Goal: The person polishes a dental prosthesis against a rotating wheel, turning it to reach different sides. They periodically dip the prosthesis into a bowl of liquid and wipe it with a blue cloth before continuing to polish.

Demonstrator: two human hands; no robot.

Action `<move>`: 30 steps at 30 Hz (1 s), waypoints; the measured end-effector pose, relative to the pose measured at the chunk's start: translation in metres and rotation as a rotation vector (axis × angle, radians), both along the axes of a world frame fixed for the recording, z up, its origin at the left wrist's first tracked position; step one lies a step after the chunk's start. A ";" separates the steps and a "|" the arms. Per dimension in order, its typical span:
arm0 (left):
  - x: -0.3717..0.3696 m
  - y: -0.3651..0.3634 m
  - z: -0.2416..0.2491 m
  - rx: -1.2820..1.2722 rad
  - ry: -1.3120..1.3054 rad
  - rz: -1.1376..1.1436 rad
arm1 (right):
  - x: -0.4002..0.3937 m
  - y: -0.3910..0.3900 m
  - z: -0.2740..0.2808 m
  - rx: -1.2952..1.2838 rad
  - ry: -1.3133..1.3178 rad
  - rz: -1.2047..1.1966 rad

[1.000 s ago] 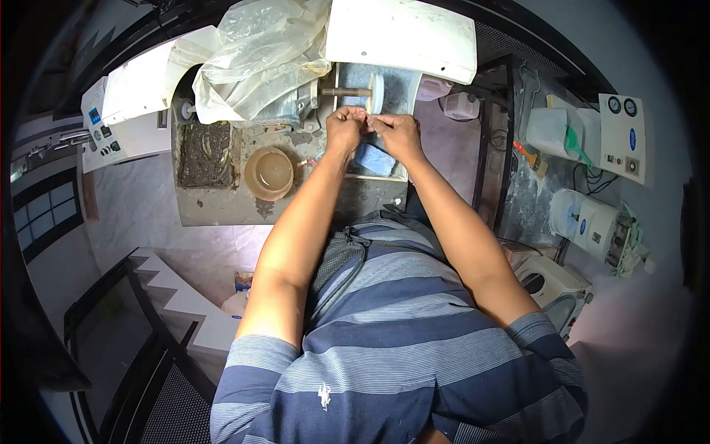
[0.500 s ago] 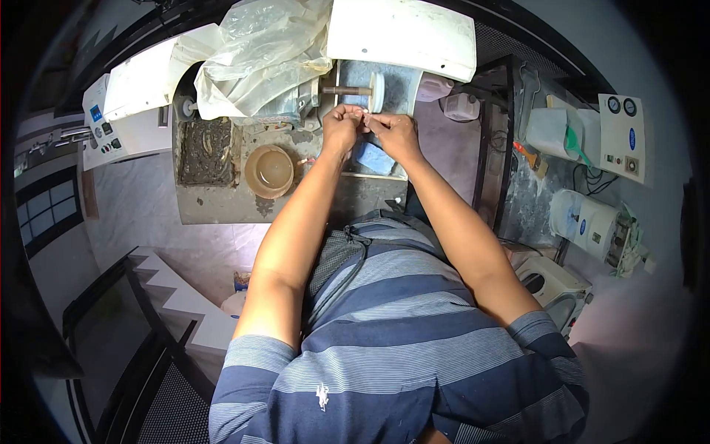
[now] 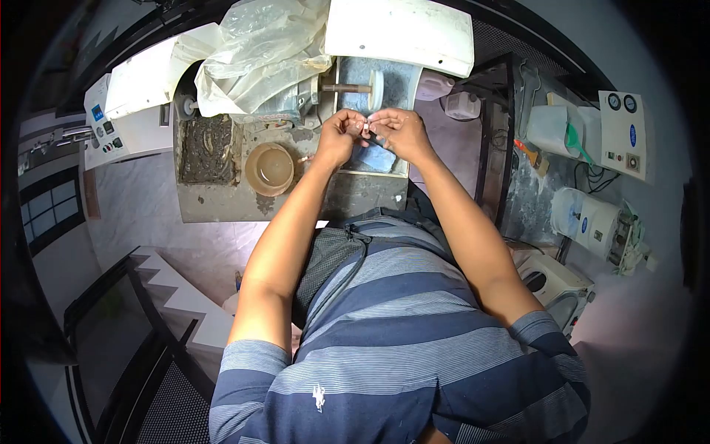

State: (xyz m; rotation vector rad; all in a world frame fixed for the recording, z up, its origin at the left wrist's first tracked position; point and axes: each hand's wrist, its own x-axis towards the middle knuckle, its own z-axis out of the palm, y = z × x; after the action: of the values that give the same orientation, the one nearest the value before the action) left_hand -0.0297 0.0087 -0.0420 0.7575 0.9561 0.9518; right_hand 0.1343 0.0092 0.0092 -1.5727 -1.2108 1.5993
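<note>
Between the fingertips of both hands is a small whitish piece [image 3: 366, 126], too tiny to identify. My left hand [image 3: 339, 139] pinches it from the left, fingers curled. From the other side my right hand [image 3: 403, 135] grips it too, thumb and fingers bent together. Just beyond the fingertips stands a pale round polishing wheel [image 3: 377, 90], mounted on a brown shaft [image 3: 345, 88]. Below the hands, a blue cloth or pad [image 3: 375, 157] lies in the light-coloured tray [image 3: 405, 161].
A brown bowl of liquid [image 3: 269, 169] stands left of my forearm, beside a trough of dark wet sludge [image 3: 208, 152]. Clear plastic sheeting [image 3: 259, 55] covers the machine. White hoods [image 3: 399, 33] hang at the back. Plastic jugs [image 3: 462, 105] and a brush [image 3: 534, 158] are on the right.
Both hands have drawn slightly back from the wheel toward my body, with the small piece still between the fingers. The right hand's fingers have turned and lifted a little.
</note>
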 end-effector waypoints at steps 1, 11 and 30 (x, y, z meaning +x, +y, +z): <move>0.000 -0.001 0.004 0.000 0.001 0.000 | 0.001 -0.001 -0.001 -0.001 0.027 -0.007; 0.000 -0.003 0.017 -0.272 -0.103 0.074 | 0.004 -0.003 -0.007 -0.066 0.165 -0.195; 0.023 0.025 0.009 -0.391 -0.113 0.317 | 0.000 0.021 -0.020 -0.133 -0.009 -0.234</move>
State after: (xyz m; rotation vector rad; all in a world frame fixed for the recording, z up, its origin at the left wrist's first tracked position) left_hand -0.0063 0.0340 -0.0334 0.2237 1.1391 1.0260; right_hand 0.1346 0.0303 -0.0110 -1.7353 -0.9021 1.5475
